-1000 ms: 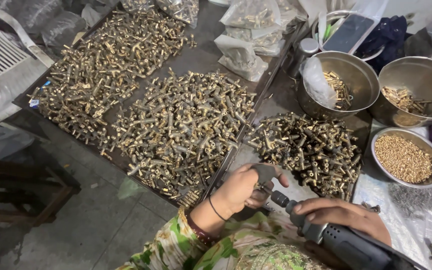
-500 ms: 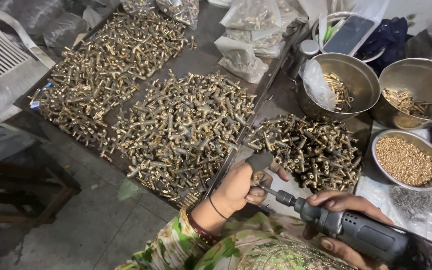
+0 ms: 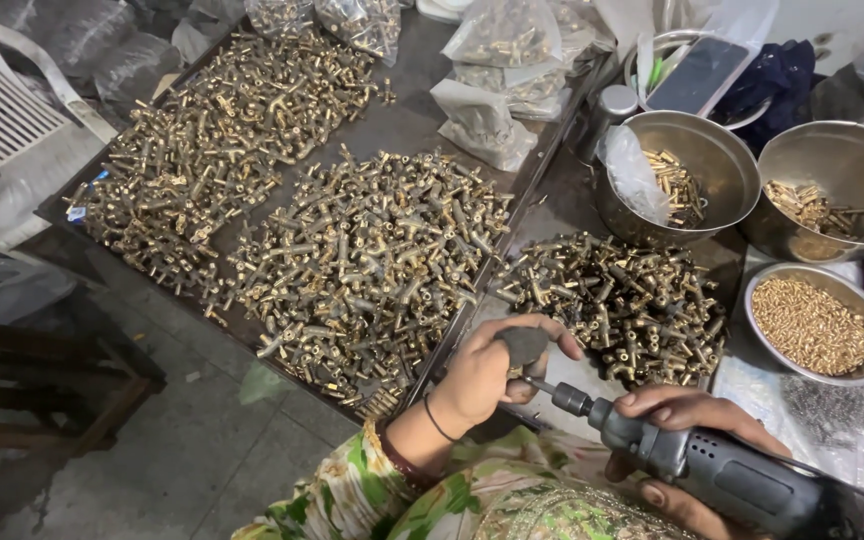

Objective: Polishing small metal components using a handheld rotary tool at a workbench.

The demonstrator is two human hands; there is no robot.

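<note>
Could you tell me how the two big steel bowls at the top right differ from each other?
The left bowl has a clear plastic bag draped over its near rim; the right bowl has none. The left bowl's brass parts lie heaped against one side, while the right bowl's brass parts are a thinner scatter across its bottom. The right bowl is cut off by the picture's edge. Both are round, shiny metal and only partly filled.

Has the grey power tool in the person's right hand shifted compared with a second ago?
Yes. The grey power tool has slid left and slightly up, its tip nearer the pile of brass fittings.
</note>
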